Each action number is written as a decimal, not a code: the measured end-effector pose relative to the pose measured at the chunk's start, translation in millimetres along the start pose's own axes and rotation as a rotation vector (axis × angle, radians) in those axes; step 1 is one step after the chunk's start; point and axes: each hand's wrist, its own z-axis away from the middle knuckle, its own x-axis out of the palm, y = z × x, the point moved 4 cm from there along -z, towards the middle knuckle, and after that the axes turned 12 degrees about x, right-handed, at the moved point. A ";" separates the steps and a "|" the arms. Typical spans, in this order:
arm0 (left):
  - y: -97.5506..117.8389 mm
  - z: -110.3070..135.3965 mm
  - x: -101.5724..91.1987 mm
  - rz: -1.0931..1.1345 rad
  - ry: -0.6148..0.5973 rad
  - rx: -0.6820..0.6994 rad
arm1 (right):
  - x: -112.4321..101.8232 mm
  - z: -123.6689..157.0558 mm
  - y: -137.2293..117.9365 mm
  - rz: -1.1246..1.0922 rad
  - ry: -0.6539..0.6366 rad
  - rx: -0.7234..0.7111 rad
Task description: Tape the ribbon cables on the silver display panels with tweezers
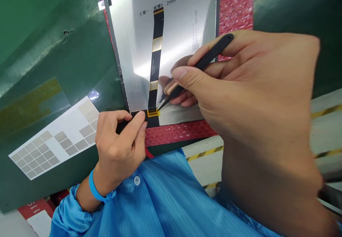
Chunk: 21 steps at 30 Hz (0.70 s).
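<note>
A silver metal panel (179, 19) lies on red bubble wrap (176, 132) on a green mat. A black flex cable (157, 51) with gold patches runs down its middle to a gold connector at the bottom edge. My right hand (240, 87) is closed around black tweezers (197, 66), whose tip touches the panel just right of that connector. My left hand (120, 144) pinches the panel's black bottom edge, thumb and forefinger pressed together beside the connector. A blue wristband circles my left wrist.
A white sheet (53, 140) with several grey square stickers lies on the green mat (53, 51) to the left. My blue sleeve fills the lower middle. A pale surface with yellow-black striped tape (205, 154) lies at the right.
</note>
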 end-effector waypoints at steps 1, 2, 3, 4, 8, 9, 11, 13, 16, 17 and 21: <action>0.1 0.2 0.2 -0.002 -0.005 0.006 | -0.1 -0.1 -0.3 0.000 0.003 -0.004; 0.3 0.4 0.4 -0.004 -0.011 0.013 | 0.0 -0.2 -0.6 0.001 0.003 -0.006; 0.4 0.6 0.8 -0.007 -0.017 0.021 | 0.1 -0.3 -0.9 0.001 0.003 -0.007; 0.5 0.8 1.1 -0.010 -0.023 0.029 | 0.3 -0.3 -1.1 0.001 0.003 -0.006; 0.4 0.7 2.3 -0.020 -0.041 0.052 | 0.9 -0.2 -1.0 -0.003 0.015 -0.003; 0.4 0.6 2.4 -0.020 -0.044 0.055 | 0.9 -0.2 -1.0 -0.005 0.018 -0.009; 0.2 0.2 2.5 -0.019 -0.051 0.058 | 1.1 -0.3 -1.1 -0.005 0.018 -0.027; 0.0 -0.1 2.4 -0.019 -0.056 0.061 | 1.5 -0.5 -1.3 0.003 0.011 -0.039; -0.1 -0.9 2.7 -0.029 -0.071 0.072 | 2.4 -0.3 -1.7 0.017 0.008 -0.039; 0.2 -1.3 3.0 -0.035 -0.076 0.078 | 2.5 0.1 -1.9 0.022 0.013 -0.039; 3.4 -2.8 4.2 -0.095 -0.096 0.104 | 1.7 2.4 -1.6 0.103 0.058 -0.061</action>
